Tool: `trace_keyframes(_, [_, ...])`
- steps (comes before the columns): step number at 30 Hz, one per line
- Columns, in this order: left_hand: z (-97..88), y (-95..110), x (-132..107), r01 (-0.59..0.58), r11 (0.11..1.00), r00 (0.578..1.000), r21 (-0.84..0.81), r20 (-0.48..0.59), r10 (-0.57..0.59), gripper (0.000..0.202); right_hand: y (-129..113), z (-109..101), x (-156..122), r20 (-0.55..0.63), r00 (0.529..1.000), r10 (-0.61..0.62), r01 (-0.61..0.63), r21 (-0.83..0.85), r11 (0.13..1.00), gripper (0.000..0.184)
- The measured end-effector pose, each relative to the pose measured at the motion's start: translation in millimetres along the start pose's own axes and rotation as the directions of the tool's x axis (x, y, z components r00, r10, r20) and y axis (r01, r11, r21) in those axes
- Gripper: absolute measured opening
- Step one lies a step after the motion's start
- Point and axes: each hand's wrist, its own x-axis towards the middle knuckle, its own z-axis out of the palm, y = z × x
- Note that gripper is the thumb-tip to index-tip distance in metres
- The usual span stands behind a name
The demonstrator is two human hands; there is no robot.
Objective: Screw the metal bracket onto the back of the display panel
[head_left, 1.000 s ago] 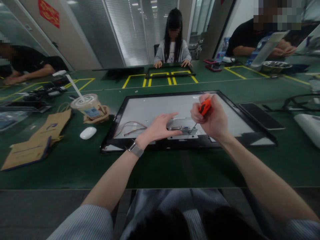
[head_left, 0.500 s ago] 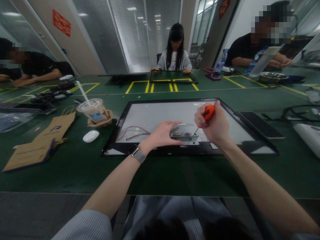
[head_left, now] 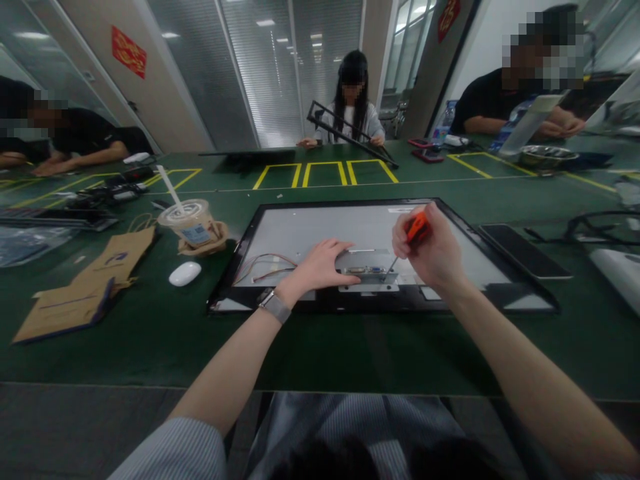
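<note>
An orange-handled screwdriver [head_left: 417,227] is gripped in my right hand [head_left: 437,250], its shaft slanting down left. The tip meets the right end of a metal bracket with connector ports [head_left: 373,271]. Around the bracket's left end curves my left hand [head_left: 323,265], the thumb along the near side and the fingers at the far side; part of the bracket is hidden under it. The bracket lies on the grey back of a black-framed display panel [head_left: 325,223]. Thin cables [head_left: 267,261] run over the panel left of my left hand.
Left of the panel are a drink cup [head_left: 193,230], a white mouse [head_left: 185,273] and a paper bag [head_left: 107,263]. A black phone [head_left: 523,250] lies at its right. Across the green table [head_left: 350,353], a person holds a black frame [head_left: 345,130]; others sit at both sides.
My left thumb and fingers have drawn back slightly to the left on the bracket. My right hand has turned a little with the screwdriver. The person opposite has raised and tilted the black frame.
</note>
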Motion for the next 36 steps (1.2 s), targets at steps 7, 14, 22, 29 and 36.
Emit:
trace_keyframes(7, [-9.9, -12, -1, 0.054, 0.992, 0.992, -0.116, 0.121, -0.04, 0.08, -4, -9, 3, 0.003, 0.999, 0.039, -0.039, 0.025, 0.999, 0.04])
trace_keyframes(14, [-15.2, -23, -3, 0.101, 0.966, 0.977, -0.24, 0.208, -0.05, 0.083, -5, -4, -3, 0.012, 0.998, 0.067, -0.067, 0.023, 0.997, 0.035])
trace_keyframes(22, [-14.8, -21, -2, 0.093, 0.966, 0.983, -0.243, 0.179, -0.05, 0.08, -6, -7, 0, 0.004, 0.996, 0.086, -0.086, 0.045, 0.995, 0.041])
trace_keyframes(29, [-14.7, -22, -2, 0.114, 0.96, 0.98, -0.257, 0.189, -0.066, 0.082, -2, -8, 3, 0.057, 0.991, 0.121, -0.125, 0.078, 0.989, 0.051])
trace_keyframes(36, [-15.4, -22, -3, 0.12, 0.957, 0.979, -0.264, 0.19, -0.07, 0.081, 1, -12, -1, 0.057, 0.992, 0.115, -0.122, 0.153, 0.981, 0.042])
